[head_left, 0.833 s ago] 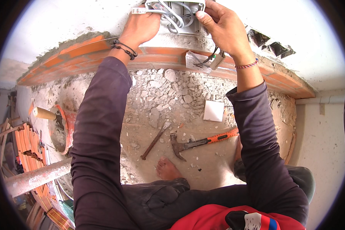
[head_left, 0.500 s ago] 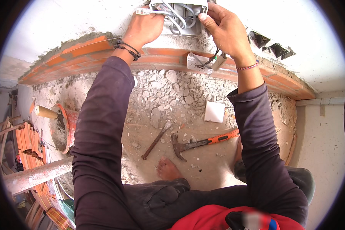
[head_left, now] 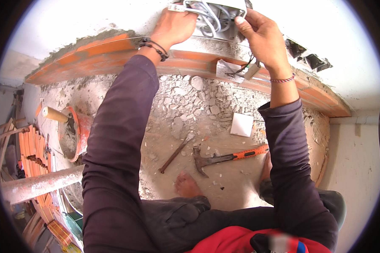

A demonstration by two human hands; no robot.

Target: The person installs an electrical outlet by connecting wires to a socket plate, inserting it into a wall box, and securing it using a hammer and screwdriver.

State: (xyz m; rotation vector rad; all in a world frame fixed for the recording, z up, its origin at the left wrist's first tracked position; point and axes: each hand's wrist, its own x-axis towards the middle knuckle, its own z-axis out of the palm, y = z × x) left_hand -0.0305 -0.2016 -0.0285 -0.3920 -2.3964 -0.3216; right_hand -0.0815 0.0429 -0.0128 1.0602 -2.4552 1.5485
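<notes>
A white electrical box (head_left: 242, 6) is at the wall, cut off by the top edge of the view. Looped grey cables (head_left: 215, 19) spill from its open front. My right hand (head_left: 262, 38) grips the box's right side, thumb on the rim and fingers curled round the outside. At the left side is my left hand (head_left: 175, 27), its fingertips hidden behind the cables and box; it appears closed on that side. A small white cable connector (head_left: 176, 7) lies across the back of my left hand.
Below runs an exposed orange brick strip (head_left: 190, 58) with a small open wall box (head_left: 230, 71) and dark wires. Rubble (head_left: 185, 95), a white tile (head_left: 242, 124), a rusty chisel (head_left: 176, 152) and an orange-handled hammer (head_left: 228, 157) lie on the floor. A bucket (head_left: 74, 133) stands left.
The box and both hands appear farther right in the view, and the whole scene has shifted slightly right too. My hold on the box looks the same.
</notes>
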